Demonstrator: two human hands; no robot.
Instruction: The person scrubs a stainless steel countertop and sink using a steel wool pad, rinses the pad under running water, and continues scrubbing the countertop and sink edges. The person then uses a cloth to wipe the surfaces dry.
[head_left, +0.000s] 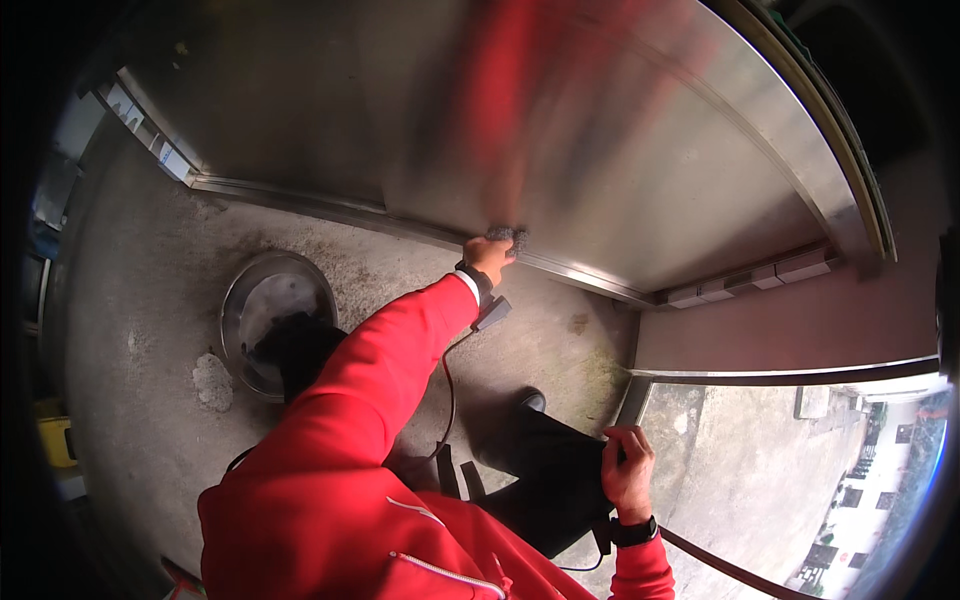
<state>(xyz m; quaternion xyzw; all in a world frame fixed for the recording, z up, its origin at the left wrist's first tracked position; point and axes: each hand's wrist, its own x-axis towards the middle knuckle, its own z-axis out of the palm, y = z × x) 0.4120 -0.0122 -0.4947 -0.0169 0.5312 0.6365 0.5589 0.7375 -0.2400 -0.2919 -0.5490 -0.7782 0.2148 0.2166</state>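
My left hand reaches forward and grips a grey metal-mesh scouring pad. The pad touches the lower edge of a stainless steel panel, just above its metal bottom rail. My right hand rests at my bent knee, its fingers loosely curled, with no object visible in it. On the concrete floor to the left stands a round metal basin with cloudy liquid in it; my dark-clad left leg hides part of the basin.
A dark device with a cord lies near my left forearm. White blocks line the panel's right lower edge. A framed glass pane stands at the right. Something yellow is at the far left.
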